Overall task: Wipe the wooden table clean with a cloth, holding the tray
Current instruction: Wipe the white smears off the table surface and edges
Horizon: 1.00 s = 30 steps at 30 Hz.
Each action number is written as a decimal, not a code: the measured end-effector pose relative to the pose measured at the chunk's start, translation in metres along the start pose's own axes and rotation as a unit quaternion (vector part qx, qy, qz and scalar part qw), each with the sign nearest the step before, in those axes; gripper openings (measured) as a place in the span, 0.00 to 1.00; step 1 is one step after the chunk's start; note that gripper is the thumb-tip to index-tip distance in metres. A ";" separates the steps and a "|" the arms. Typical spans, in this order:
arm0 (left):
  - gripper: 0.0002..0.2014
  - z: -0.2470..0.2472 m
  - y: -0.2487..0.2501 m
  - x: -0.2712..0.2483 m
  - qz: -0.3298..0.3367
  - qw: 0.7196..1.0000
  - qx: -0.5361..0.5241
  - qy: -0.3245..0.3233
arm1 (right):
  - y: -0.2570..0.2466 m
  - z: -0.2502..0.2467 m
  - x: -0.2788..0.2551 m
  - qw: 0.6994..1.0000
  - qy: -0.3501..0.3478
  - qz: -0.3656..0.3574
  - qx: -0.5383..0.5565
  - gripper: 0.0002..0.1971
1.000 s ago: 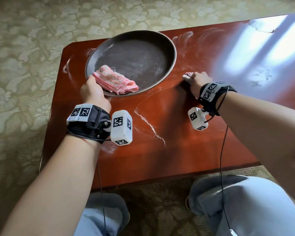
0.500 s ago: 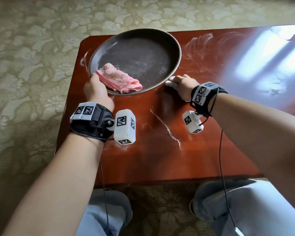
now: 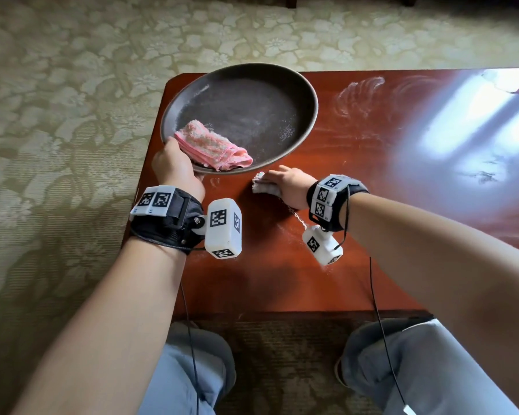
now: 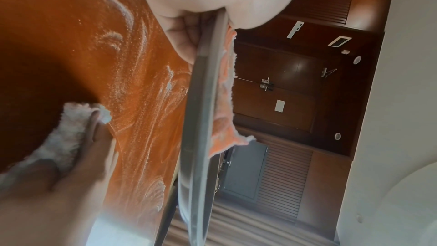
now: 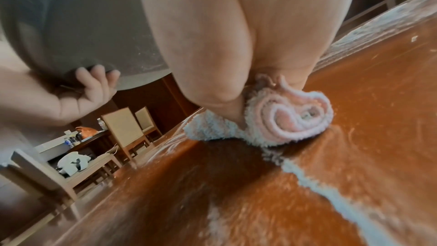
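Note:
A round dark tray [image 3: 282,94] with a folded pink cloth [image 3: 213,149] in it is held at the table's far left corner. My left hand [image 3: 174,158] grips its near rim, thumb on top, fingers [image 5: 97,78] underneath, so the tray [image 5: 71,25] sits lifted off the wood. My right hand [image 3: 285,182] holds a rolled white cloth [image 3: 259,187] and presses it on the wooden table [image 3: 357,163] just in front of the tray. In the right wrist view the white cloth [image 5: 288,119] lies bunched beside my thumb. White powder streaks [image 4: 141,100] cover the wood.
A thin line of white powder [image 3: 298,218] trails from the cloth toward my right wrist. Wipe marks [image 3: 360,94] show right of the tray. Patterned carpet [image 3: 72,115] surrounds the table; my knees [image 3: 402,369] are at its near edge. Chairs [image 5: 123,128] stand farther off.
My right hand has slid the white cloth leftward along the front of the tray. The left hand has kept its grip on the tray rim.

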<state>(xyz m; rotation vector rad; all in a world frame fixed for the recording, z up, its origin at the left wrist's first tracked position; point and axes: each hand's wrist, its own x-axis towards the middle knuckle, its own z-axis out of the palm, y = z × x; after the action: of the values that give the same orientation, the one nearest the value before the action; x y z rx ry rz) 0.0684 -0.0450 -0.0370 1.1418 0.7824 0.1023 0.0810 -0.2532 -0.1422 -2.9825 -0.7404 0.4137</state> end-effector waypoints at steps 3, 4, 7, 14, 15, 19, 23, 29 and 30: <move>0.07 -0.005 0.006 -0.004 0.001 1.000 -0.010 -0.003 | -0.011 0.003 -0.005 1.000 0.012 -0.024 0.009 0.27; 0.08 -0.007 0.009 -0.006 0.005 1.000 -0.011 -0.005 | -0.016 0.001 -0.008 0.999 0.015 -0.027 0.029 0.25; 0.08 -0.013 0.015 -0.010 0.015 1.000 -0.019 -0.009 | -0.023 -0.005 -0.017 0.996 0.023 -0.021 0.079 0.23; 0.12 -0.013 0.019 -0.009 0.026 1.000 0.005 0.008 | 0.025 -0.032 -0.049 0.916 0.182 0.207 0.291 0.19; 0.11 -0.009 0.017 -0.011 0.023 1.000 0.003 0.004 | 0.040 -0.029 -0.052 0.902 0.197 0.256 0.286 0.24; 0.08 0.013 0.000 -0.021 0.001 1.000 0.000 -0.023 | 0.097 -0.022 -0.077 0.867 0.202 0.376 0.256 0.25; 0.06 0.031 -0.017 -0.028 -0.020 0.999 -0.001 -0.039 | 0.144 -0.008 -0.094 0.854 0.173 0.449 0.196 0.32; 0.07 0.043 -0.026 -0.025 -0.025 0.998 0.005 -0.049 | 0.158 0.012 -0.088 0.902 0.026 0.412 0.123 0.41; 0.08 0.043 -0.026 -0.023 -0.025 0.998 0.005 -0.050 | 0.160 0.015 -0.084 0.905 0.024 0.406 0.124 0.39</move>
<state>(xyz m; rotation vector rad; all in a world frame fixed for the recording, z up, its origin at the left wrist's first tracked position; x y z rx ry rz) 0.0692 -0.1001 -0.0394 1.1277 0.7228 -0.0018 0.0779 -0.4340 -0.1528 -2.8795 0.5702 0.4020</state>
